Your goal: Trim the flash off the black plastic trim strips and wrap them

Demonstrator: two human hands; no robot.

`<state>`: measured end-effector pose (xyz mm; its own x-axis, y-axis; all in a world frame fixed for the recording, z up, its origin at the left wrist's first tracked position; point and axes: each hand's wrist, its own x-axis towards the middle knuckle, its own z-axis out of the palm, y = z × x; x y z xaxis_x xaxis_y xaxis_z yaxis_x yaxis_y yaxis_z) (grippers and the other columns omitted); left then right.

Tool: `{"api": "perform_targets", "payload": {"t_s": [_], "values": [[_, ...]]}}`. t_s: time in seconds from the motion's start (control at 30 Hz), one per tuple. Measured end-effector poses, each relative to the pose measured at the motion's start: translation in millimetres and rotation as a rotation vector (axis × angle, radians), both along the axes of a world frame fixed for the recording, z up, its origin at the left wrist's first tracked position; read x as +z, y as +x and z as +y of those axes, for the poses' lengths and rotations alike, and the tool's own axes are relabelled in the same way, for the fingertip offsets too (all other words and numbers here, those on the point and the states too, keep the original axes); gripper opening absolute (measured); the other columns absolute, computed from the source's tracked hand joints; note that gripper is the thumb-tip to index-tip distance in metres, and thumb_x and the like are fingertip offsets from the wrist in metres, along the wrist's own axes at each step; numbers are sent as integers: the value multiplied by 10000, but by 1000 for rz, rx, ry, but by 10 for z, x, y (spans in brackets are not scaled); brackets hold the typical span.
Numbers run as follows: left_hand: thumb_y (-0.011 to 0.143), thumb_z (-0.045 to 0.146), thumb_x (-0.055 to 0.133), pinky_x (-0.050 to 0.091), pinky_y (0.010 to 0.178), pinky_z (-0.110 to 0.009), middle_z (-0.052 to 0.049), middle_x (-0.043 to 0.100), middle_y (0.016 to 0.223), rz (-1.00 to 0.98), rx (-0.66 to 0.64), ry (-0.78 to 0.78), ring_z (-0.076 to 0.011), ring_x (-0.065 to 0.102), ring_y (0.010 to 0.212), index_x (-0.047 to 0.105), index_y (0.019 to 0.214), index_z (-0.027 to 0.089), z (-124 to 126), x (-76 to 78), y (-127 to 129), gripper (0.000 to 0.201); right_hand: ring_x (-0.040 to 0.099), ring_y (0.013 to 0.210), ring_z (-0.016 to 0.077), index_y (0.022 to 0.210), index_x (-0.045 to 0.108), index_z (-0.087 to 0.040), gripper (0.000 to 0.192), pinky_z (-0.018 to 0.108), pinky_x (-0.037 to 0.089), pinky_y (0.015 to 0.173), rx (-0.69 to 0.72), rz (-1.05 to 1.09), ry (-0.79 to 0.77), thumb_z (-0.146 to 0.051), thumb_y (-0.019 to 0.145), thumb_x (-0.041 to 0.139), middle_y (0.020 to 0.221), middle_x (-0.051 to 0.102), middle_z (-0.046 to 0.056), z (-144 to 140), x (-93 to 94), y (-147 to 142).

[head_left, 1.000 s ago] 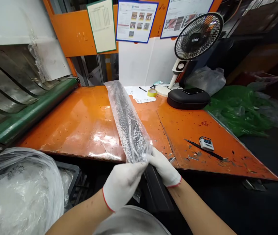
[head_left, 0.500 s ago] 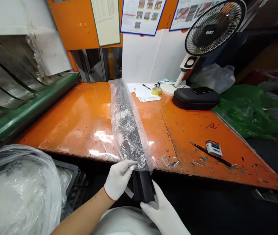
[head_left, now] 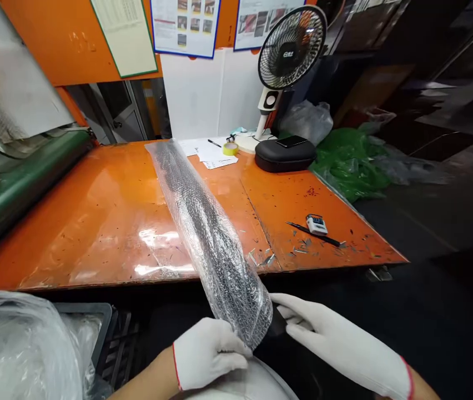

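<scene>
A long black strip-shaped part (head_left: 278,323) lies inside a clear bubble-wrap bag (head_left: 215,239), its near end sticking out of the bag's mouth. The bag slants across the table edge toward me. In a white glove with a red cuff, my left hand (head_left: 211,354) is closed on the bag's near left corner. My right hand (head_left: 317,329), gloved alike, holds the bare black end at the bag's right side, thumb and fingers on either side of it. Its fingertips are partly hidden against the dark background.
On the orange table (head_left: 107,222) are a black cutter-like tool (head_left: 313,234), a small white box (head_left: 316,224), metal scraps, yellow tape (head_left: 230,149), papers and a black case (head_left: 285,154). A fan (head_left: 290,53) stands behind. A plastic-lined bin (head_left: 15,350) is at lower left.
The bag now covers more of the black part, leaving only a short end bare. Both hands have come lower and wider apart. My view has swung right.
</scene>
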<state>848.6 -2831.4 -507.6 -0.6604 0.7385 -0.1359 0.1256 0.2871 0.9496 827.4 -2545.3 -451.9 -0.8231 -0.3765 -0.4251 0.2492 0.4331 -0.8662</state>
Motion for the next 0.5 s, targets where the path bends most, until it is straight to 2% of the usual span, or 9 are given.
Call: {"api": "perform_targets", "payload": {"t_s": [0.07, 0.1, 0.13, 0.17, 0.23, 0.3, 0.33, 0.4, 0.5], "values": [[953, 526, 757, 568, 802, -306, -26, 799, 872, -282, -14, 89, -201, 718, 808, 883, 938, 238, -129, -31, -17, 314, 795, 1124, 311, 1269, 825, -278, 438, 414, 653, 1034, -71, 49, 142, -440, 893, 668, 1210, 844, 53, 105, 12, -11], [925, 562, 761, 564, 738, -314, -28, 788, 821, -398, 44, 109, -201, 704, 741, 884, 934, 227, -200, -46, -39, 357, 787, 1158, 329, 1218, 832, -273, 431, 428, 645, 1054, -155, 98, 206, -508, 892, 677, 1223, 841, 68, 118, -9, -41], [917, 592, 739, 544, 674, -317, -29, 762, 748, -463, 163, 109, -196, 677, 668, 875, 906, 213, -273, -65, -72, 403, 774, 1205, 348, 1203, 825, -264, 462, 445, 633, 1085, -255, 146, 254, -563, 876, 695, 1255, 834, 88, 99, -49, -81], [928, 612, 698, 520, 635, -317, -25, 719, 668, -457, 336, 88, -188, 643, 611, 850, 842, 201, -346, -89, -115, 447, 756, 1254, 363, 1223, 807, -250, 519, 460, 616, 1120, -347, 180, 275, -600, 850, 718, 1297, 820, 110, 43, -104, -128], [966, 609, 615, 503, 640, -321, -19, 648, 589, -261, 751, 14, -182, 611, 594, 759, 715, 201, -500, -151, -235, 500, 734, 1309, 375, 1326, 742, -213, 662, 477, 598, 1156, -409, 172, 223, -610, 797, 775, 1362, 793, 152, -163, -247, -215], [972, 557, 619, 549, 735, -350, -35, 706, 709, 26, 1067, -39, -206, 667, 711, 734, 765, 213, -672, -223, -402, 417, 743, 1302, 368, 1374, 697, -191, 722, 466, 607, 1148, -307, 93, 122, -562, 766, 812, 1376, 786, 164, -438, -398, -270], [967, 520, 641, 574, 800, -381, -52, 751, 822, 169, 1158, -56, -230, 701, 801, 753, 852, 220, -762, -259, -500, 341, 751, 1291, 364, 1367, 694, -191, 706, 458, 615, 1135, -256, 56, 80, -542, 766, 810, 1366, 791, 161, -569, -467, -285], [944, 446, 685, 590, 940, -474, -104, 790, 1038, 440, 1229, -109, -303, 731, 1004, 773, 1042, 233, -931, -322, -710, 251, 757, 1284, 367, 1358, 692, -194, 682, 459, 623, 1130, -212, 20, 26, -530, 772, 787, 1344, 803, 152, -758, -588, -295], [900, 326, 737, 542, 1040, -591, -177, 781, 1101, 661, 1285, -288, -396, 697, 1138, 781, 1062, 224, -1072, -385, -960, 197, 725, 1342, 394, 1363, 696, -237, 699, 482, 577, 1206, -188, 63, 22, -586, 762, 766, 1349, 803, 127, -815, -766, -282]]}}
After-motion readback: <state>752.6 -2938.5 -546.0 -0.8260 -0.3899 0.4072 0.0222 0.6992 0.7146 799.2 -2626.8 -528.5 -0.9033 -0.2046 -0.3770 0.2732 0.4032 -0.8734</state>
